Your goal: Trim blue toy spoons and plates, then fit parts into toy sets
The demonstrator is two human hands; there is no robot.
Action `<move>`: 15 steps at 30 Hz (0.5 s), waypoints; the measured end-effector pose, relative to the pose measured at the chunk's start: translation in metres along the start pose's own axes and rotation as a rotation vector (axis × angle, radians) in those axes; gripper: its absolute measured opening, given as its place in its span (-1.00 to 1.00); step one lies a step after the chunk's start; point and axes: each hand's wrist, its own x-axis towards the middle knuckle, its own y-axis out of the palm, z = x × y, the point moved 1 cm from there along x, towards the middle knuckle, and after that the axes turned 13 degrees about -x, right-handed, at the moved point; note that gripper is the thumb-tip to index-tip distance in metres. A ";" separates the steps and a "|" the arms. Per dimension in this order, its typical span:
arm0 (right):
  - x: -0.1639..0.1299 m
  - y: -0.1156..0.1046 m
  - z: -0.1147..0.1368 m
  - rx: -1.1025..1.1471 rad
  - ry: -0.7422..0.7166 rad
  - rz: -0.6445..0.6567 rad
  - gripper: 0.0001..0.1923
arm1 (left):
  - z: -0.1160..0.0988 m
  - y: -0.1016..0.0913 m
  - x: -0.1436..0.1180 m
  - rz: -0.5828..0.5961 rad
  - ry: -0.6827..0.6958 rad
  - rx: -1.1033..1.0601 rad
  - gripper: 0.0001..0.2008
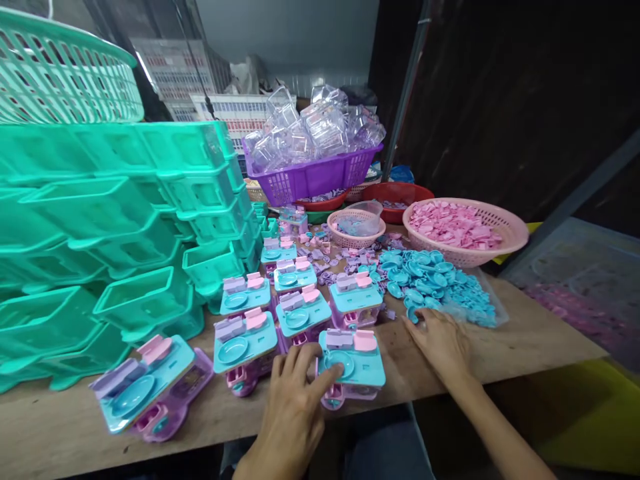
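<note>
My left hand [295, 400] is closed at the blue toy plate [345, 363] on top of a small toy kitchen [367, 373]. Its thumb presses on the plate, and the other fingertips are at the plate's left side. Purple and pink pieces stand along the back of that blue countertop. My right hand [445, 343] reaches the near edge of a pile of blue toy plates and other small parts [435, 277]. Its fingertips close on a small blue plastic piece [413, 313], partly hidden. Several similar toy kitchens [245, 340] stand to the left and behind.
Stacked green bins [140, 300] line the left, with a green basket [70, 73] on top. Behind stands a purple basket [315, 177] of clear plastic covers. A pink basket [513, 233] of pink parts sits at right. Loose purple parts [325, 263] lie mid-table.
</note>
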 end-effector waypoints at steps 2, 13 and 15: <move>0.002 0.006 -0.004 -0.049 -0.006 0.038 -0.73 | -0.003 -0.004 0.003 0.031 -0.037 0.001 -0.29; 0.052 -0.052 0.047 0.642 -0.685 -0.053 -0.74 | 0.004 -0.032 0.041 -0.179 0.026 -0.234 -0.61; 0.066 -0.054 0.057 0.648 -0.803 0.003 -0.76 | 0.006 -0.035 0.066 -0.071 0.047 -0.145 -0.55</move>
